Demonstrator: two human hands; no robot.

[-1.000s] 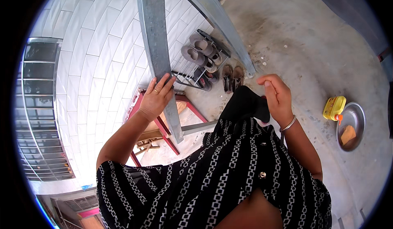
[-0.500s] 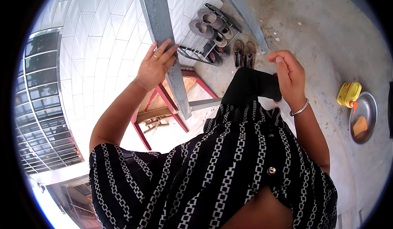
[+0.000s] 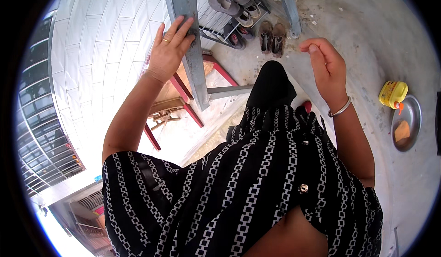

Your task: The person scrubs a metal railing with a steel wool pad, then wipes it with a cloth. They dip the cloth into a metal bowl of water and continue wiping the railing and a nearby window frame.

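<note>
My left hand [image 3: 170, 50], a ring on one finger, lies with spread fingers against a grey metal beam [image 3: 195, 71]. The beam slants up and away between the white tiled wall and my legs. Out to the right, my right hand [image 3: 327, 71] is held in the air above the concrete floor, a silver bangle at its wrist. Its fingers are curled in and the thumb presses toward the index finger. The inside of that hand is hidden, and nothing sticks out of it. One knee in black trousers [image 3: 271, 84] is raised between my hands.
A second grey metal leg [image 3: 288, 8] stands ahead. Beyond the beam are a shoe rack [image 3: 216, 35] with several shoes and a brown pair [image 3: 272, 38] on the floor. A red-framed wooden piece [image 3: 183, 89] sits left. At right are a yellow jug [image 3: 393, 94] and a metal basin [image 3: 415, 119] holding an orange piece.
The view has shifted slightly. My left hand stays on the beam with its fingers spread wider. My right hand keeps its curled shape, and the raised leg has moved.
</note>
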